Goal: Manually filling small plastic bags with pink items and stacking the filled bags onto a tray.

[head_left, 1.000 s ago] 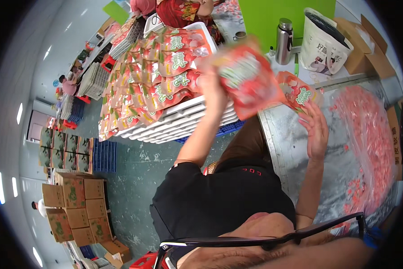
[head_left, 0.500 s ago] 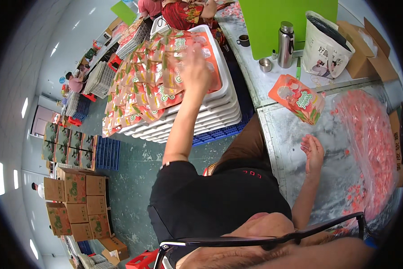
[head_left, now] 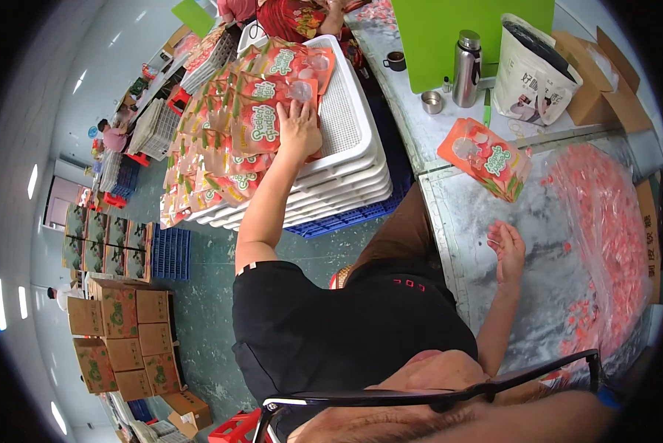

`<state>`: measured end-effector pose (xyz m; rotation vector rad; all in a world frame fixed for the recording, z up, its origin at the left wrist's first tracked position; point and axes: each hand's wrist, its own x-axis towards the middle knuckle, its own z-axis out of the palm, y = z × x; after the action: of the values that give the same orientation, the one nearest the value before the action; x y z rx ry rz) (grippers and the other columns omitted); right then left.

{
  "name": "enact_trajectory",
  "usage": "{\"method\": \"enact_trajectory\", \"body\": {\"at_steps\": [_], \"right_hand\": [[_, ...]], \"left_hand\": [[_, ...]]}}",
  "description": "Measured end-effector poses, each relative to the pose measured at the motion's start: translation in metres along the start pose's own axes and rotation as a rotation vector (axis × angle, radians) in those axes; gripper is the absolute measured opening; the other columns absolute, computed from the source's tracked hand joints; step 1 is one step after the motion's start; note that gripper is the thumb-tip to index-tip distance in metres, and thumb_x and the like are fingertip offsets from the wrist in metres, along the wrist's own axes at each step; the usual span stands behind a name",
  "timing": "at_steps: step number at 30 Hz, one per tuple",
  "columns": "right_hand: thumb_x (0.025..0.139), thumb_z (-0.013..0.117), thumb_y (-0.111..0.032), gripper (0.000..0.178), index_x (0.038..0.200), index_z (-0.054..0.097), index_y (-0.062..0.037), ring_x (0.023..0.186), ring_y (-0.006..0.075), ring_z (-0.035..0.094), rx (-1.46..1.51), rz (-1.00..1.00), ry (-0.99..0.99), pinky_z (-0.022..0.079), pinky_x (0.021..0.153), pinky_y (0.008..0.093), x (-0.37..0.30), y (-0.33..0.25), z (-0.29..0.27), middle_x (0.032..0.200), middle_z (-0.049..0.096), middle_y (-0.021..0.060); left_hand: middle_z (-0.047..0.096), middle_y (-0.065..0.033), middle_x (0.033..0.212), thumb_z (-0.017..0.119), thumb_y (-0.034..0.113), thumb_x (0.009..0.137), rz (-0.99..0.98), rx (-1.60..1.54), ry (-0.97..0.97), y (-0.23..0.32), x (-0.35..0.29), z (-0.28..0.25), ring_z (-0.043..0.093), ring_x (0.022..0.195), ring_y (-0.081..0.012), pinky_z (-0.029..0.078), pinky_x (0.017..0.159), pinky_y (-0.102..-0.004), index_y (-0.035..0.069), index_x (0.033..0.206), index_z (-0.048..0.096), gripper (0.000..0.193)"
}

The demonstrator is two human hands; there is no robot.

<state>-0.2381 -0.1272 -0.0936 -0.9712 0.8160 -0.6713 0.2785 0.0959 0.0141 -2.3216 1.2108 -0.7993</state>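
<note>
My left hand (head_left: 299, 131) lies with spread fingers on a red candy pouch (head_left: 266, 118), pressing on its right end. Many more such pouches overlap in rows on a white mesh tray (head_left: 344, 122), the top one of a stack. The tray's right end shows bare mesh. My right hand (head_left: 506, 249) rests palm up over the worktable (head_left: 486, 221), fingers loosely curled and apart, with nothing in it. Beyond it lies a small pile of red pouches (head_left: 486, 159). To its right is a large clear plastic bag (head_left: 604, 236) of small red-wrapped pieces, some spilled loose.
A steel flask (head_left: 467, 70), a metal cup (head_left: 432, 102), a dark mug (head_left: 395, 61) and a white bag (head_left: 534, 77) stand at the table's back before a green panel (head_left: 464, 37). Cardboard boxes (head_left: 125, 325) are stacked at left. Another person in red patterned clothes (head_left: 291, 18) sits beyond the trays.
My left hand has come down and left onto the pouches. Those at the tray's right end have shifted left, baring the mesh. My right hand has stayed nearly still.
</note>
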Motion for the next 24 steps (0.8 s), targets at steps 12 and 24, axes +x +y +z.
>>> {"method": "enact_trajectory", "body": {"at_steps": [12,24], "right_hand": [[0.104,0.062,-0.018,0.024,0.115,0.071,0.0008,0.088,0.0146,0.069,0.01,-0.002,0.175,0.057,0.078,0.0286,-0.029,0.002,-0.036,0.101,0.075,0.0089],[0.104,0.062,-0.021,0.026,0.114,0.072,0.0002,0.085,0.013,0.067,0.001,-0.002,0.309,0.056,0.079,0.0293,-0.062,0.004,-0.053,0.1,0.073,0.008]], "left_hand": [[0.072,-0.015,0.104,0.074,0.014,0.086,0.127,-1.117,0.471,0.15,0.057,-0.12,0.068,0.1,-0.0365,0.053,0.088,-0.0434,0.006,0.097,0.073,0.013],[0.066,-0.0256,0.114,0.062,0.047,0.096,0.208,-1.246,-0.093,0.45,0.075,-0.125,0.067,0.104,-0.0442,0.055,0.087,-0.0542,0.0,0.112,0.058,0.05]]}}
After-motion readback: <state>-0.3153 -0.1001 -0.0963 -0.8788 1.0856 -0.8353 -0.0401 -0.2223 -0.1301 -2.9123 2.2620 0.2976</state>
